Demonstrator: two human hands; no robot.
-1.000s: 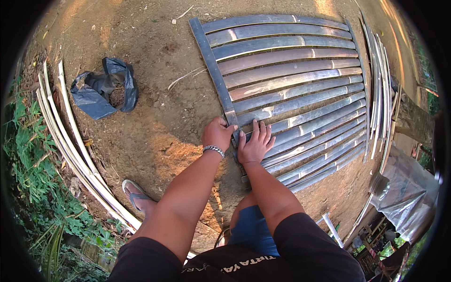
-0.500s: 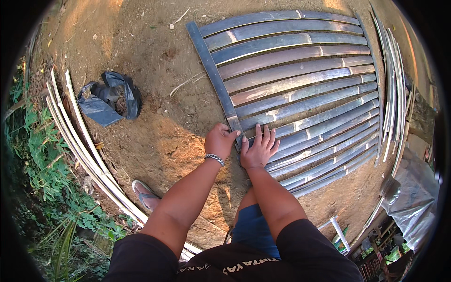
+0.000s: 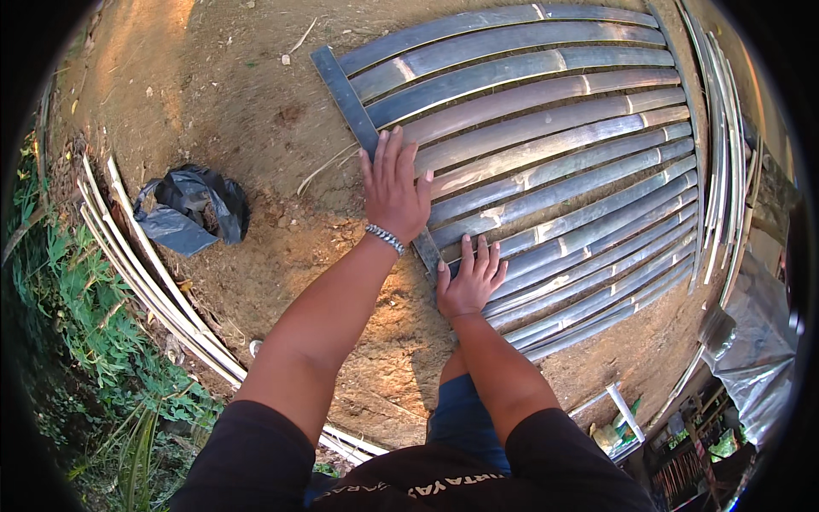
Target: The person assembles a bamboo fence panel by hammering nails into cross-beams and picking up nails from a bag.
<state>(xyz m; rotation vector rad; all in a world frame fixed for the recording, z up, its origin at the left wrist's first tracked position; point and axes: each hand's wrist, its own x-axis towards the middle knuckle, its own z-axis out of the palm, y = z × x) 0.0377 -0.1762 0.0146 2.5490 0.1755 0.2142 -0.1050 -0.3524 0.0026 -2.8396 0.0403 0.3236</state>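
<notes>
Several dark split bamboo slats (image 3: 546,154) lie side by side on the ground with narrow gaps between them. Across their left ends runs a flat bamboo crosspiece (image 3: 345,98), and a thinner strip (image 3: 701,171) crosses the right ends. My left hand (image 3: 397,192) rests on the crosspiece near its middle, fingers stretched toward the far end, hiding part of it. Close to the crosspiece's near end, my right hand (image 3: 469,280) lies palm down on the slats with its fingers spread. Neither hand grips anything.
A crumpled black plastic bag (image 3: 192,209) stands open on the dirt to the left. Long pale bamboo strips (image 3: 153,264) lie beside green plants (image 3: 94,316). More strips (image 3: 723,128) lie at the far right, near a grey plastic sheet (image 3: 755,333).
My left hand has moved from the crosspiece's near end up along it, its curled fingers now stretched out. My right hand stays on the slats.
</notes>
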